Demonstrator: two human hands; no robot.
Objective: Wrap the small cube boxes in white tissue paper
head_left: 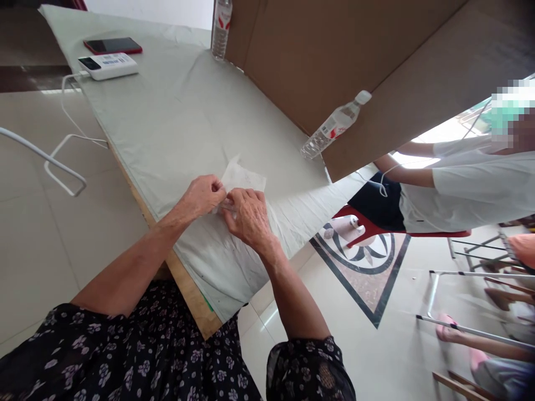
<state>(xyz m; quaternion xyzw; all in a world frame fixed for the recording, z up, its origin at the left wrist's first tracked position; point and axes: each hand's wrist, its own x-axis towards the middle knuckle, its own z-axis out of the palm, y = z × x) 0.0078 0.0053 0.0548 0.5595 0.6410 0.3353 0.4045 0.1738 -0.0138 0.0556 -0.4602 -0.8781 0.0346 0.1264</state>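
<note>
A thin, whitish, crumpled tissue (244, 177) lies on the cloth-covered table near its front corner. My left hand (204, 195) is closed, its fingertips pinching the tissue's left edge. Beside it my right hand (248, 216) has its fingers curled over the near part of the tissue, pressing on it. Part of the tissue is hidden under my fingers. The two hands almost touch at the fingertips.
A cardboard panel (317, 61) stands on the table, with one water bottle (336, 127) leaning by its corner and another bottle (221, 30) farther back. A phone (113, 45) and a white cabled device (109, 65) lie at left. A person (468, 189) sits at right.
</note>
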